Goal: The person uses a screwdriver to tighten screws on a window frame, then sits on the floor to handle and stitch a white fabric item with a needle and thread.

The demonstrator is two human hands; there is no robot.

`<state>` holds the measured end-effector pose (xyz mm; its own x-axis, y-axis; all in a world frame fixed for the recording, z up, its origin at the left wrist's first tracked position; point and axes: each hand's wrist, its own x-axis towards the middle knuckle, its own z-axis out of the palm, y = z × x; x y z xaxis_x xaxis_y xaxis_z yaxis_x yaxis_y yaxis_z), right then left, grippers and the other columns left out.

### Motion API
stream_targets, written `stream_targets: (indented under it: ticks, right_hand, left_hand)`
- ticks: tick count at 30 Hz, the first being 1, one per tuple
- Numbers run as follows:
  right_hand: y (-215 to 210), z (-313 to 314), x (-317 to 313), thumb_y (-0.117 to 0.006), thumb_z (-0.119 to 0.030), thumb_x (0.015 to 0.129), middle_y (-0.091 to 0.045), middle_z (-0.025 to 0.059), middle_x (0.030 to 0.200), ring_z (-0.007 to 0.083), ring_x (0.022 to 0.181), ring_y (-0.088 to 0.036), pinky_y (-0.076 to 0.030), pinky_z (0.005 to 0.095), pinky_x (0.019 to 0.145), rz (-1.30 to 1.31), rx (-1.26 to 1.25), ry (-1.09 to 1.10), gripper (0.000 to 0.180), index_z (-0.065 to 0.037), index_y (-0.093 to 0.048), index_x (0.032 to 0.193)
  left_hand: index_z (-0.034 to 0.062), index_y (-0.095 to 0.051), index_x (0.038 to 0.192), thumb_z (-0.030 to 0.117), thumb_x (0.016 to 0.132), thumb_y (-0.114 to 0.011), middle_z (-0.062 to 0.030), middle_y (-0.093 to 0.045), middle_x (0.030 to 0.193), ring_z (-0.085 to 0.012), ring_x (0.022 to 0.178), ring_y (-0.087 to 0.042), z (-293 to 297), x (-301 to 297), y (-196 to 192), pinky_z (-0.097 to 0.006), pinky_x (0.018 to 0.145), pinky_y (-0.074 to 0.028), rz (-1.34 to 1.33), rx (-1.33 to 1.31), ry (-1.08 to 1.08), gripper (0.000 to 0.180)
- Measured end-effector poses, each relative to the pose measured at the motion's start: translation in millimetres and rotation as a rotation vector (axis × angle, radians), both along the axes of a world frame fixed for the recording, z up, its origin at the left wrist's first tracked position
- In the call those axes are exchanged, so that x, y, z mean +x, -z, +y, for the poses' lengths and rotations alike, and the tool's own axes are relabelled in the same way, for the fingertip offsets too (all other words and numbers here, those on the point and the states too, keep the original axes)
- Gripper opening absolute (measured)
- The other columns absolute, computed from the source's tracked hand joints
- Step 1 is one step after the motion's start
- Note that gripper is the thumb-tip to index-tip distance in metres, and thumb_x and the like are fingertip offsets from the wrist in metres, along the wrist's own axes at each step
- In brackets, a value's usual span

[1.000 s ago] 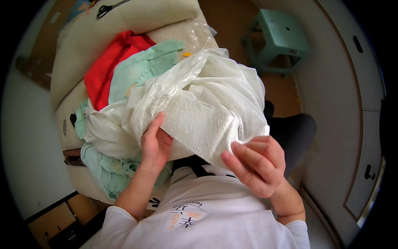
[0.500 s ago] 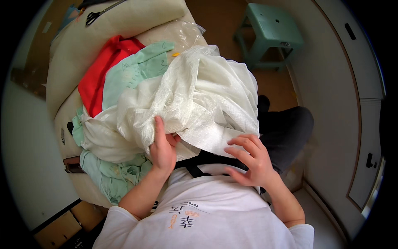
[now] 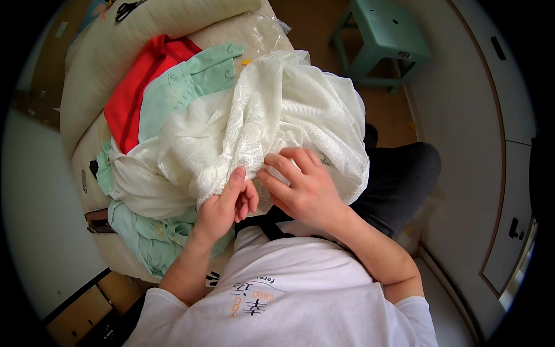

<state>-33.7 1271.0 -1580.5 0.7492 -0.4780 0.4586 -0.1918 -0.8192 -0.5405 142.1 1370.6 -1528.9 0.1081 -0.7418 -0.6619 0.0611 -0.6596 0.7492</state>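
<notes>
A large heap of white patterned cloth (image 3: pixel 277 110), thin and slightly shiny, lies bunched over my lap and the bed. My left hand (image 3: pixel 227 203) pinches its near edge, thumb on top and fingers curled under. Close beside it, to the right, my right hand (image 3: pixel 303 186) has its fingers bent down onto the same cloth, fingertips by the left thumb. The right thumb and exactly what lies under those fingertips are hidden. Behind the heap at the left are a mint-green cloth (image 3: pixel 182 81) and a red cloth (image 3: pixel 130 95).
More mint-green fabric (image 3: pixel 150 240) lies at the near left. A cream bolster (image 3: pixel 167 29) with black-handled scissors (image 3: pixel 125 10) spans the far side. Clear plastic (image 3: pixel 260 33) lies by the bed's edge. A green plastic stool (image 3: pixel 387 37) stands at the far right, near a white wall (image 3: pixel 462 115).
My right hand has moved left and forward from the cloth's near right edge to beside my left hand, fingers curling in. My left hand still grips the edge, and the cloth there is gathered.
</notes>
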Motion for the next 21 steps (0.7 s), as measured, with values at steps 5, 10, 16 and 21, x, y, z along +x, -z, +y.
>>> stream_targets:
  ticks: [5, 10, 16, 21]
  right_hand:
    - [4.7, 3.3, 6.3, -0.073, -0.01, 0.064, -0.059, 0.011, 0.118, 0.0329, 0.108, -0.056, -0.053, 0.0397, 0.087, -0.093, 0.092, 0.027, 0.042, -0.007, -0.066, 0.106]
    - [24.6, 12.1, 10.2, -0.074, -0.007, 0.066, -0.06, 0.0117, 0.116, 0.0321, 0.108, -0.057, -0.055, 0.0376, 0.083, -0.079, 0.102, -0.013, 0.035, -0.003, -0.064, 0.099]
    - [29.5, 3.1, 1.3, -0.073, 0.003, 0.062, -0.061, 0.0106, 0.104, 0.0281, 0.091, -0.062, -0.054, 0.0351, 0.071, -0.208, 0.107, 0.073, 0.035, -0.002, -0.062, 0.094]
    - [8.8, -5.6, -10.9, -0.075, 0.002, 0.059, -0.062, 0.0114, 0.092, 0.0276, 0.077, -0.062, -0.052, 0.0346, 0.063, -0.439, 0.084, 0.122, 0.034, 0.0, -0.065, 0.091]
  left_hand:
    - [0.0078, -0.06, 0.068, 0.048, 0.109, -0.035, 0.0039, -0.047, 0.057, -0.0047, 0.051, -0.04, -26.5, 17.6, -2.4, -0.022, 0.05, -0.033, -0.01, -0.033, 0.067, 0.062]
    - [-0.0006, -0.067, 0.077, 0.027, 0.103, -0.057, -0.0004, -0.054, 0.058, -0.0066, 0.054, -0.048, -49.7, 34.3, 8.6, -0.025, 0.053, -0.04, -0.48, -0.295, 0.105, 0.039]
    - [-0.0027, -0.07, 0.091, 0.019, 0.1, -0.063, -0.0041, -0.068, 0.073, -0.0076, 0.063, -0.06, -50.1, 40.5, 29.5, -0.024, 0.057, -0.046, -0.922, -0.574, 0.139, 0.025]
    - [0.0006, -0.067, 0.109, 0.029, 0.107, -0.049, -0.0068, -0.071, 0.094, -0.0143, 0.082, -0.068, -10.1, -1.6, 17.5, -0.029, 0.067, -0.056, 0.288, -0.058, 0.008, 0.033]
